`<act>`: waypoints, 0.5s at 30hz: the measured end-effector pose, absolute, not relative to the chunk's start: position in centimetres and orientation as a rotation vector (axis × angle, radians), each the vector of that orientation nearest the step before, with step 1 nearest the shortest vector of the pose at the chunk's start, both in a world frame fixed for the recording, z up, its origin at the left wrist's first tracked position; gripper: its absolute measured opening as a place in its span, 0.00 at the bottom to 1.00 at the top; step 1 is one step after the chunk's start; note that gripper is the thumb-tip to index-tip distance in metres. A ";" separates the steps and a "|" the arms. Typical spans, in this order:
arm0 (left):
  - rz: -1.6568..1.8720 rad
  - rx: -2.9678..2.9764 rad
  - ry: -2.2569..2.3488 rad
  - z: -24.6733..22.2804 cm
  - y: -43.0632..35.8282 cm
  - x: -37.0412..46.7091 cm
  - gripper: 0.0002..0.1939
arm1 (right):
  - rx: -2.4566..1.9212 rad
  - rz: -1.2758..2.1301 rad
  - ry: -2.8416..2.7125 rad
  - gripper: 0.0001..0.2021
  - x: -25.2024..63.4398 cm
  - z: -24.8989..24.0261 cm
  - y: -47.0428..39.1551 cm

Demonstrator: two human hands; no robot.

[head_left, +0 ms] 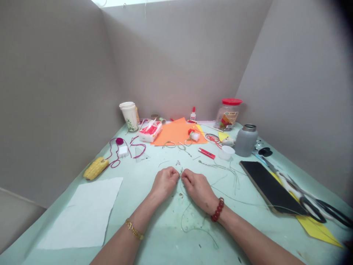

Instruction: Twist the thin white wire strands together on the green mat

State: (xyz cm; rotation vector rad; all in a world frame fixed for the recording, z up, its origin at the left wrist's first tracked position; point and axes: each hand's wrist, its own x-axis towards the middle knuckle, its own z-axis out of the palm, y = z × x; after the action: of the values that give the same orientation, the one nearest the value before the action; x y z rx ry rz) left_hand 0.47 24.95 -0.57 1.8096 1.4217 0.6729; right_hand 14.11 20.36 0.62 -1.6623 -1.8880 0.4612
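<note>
My left hand (164, 183) and my right hand (199, 188) are almost touching above the middle of the table. Both have thumb and fingers pinched on a thin green cord (197, 230), whose knotted part shows in the narrow gap between the fingertips. From there the cord hangs in a loop towards me, and a long strand trails to the right. Small brownish bits (181, 195) lie just below the hands. More loose green cords (220, 166) spread out to the right, and a red lighter (206, 153) lies beyond my right hand.
A white sheet (85, 213) and yellow corn-shaped object (96, 168) lie left. A phone (271, 186) and large scissors (296, 189) lie right, near a grey bottle (246, 141). Behind are orange paper (172, 134), a tissue pack (149, 134) and a red-lidded jar (227, 116). Partition walls enclose the table.
</note>
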 end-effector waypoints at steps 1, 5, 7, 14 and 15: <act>0.677 1.808 1.426 -0.6 25.0 0.5 0.10 | -1.657 0.465 -1.887 0.08 14.1 0.6 20.3; 0.676 1.826 1.361 -0.9 25.2 0.1 0.11 | -1.679 0.480 -1.828 0.08 14.2 0.7 20.2; 0.655 1.848 1.307 -1.0 25.3 -0.2 0.11 | -1.704 0.481 -1.809 0.08 14.2 0.7 20.1; 0.612 1.846 1.314 -0.8 25.2 -0.3 0.10 | -1.754 0.466 -1.832 0.08 14.0 0.8 20.0; 0.619 1.846 1.341 -0.7 25.1 -0.2 0.10 | -1.756 0.463 -1.833 0.08 14.0 0.7 20.1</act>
State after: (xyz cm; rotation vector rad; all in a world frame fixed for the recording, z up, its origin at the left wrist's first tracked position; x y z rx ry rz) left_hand -0.24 25.14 -0.71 1.8462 1.3413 0.6185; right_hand 14.05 20.07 0.73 -1.7557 -1.8333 0.4630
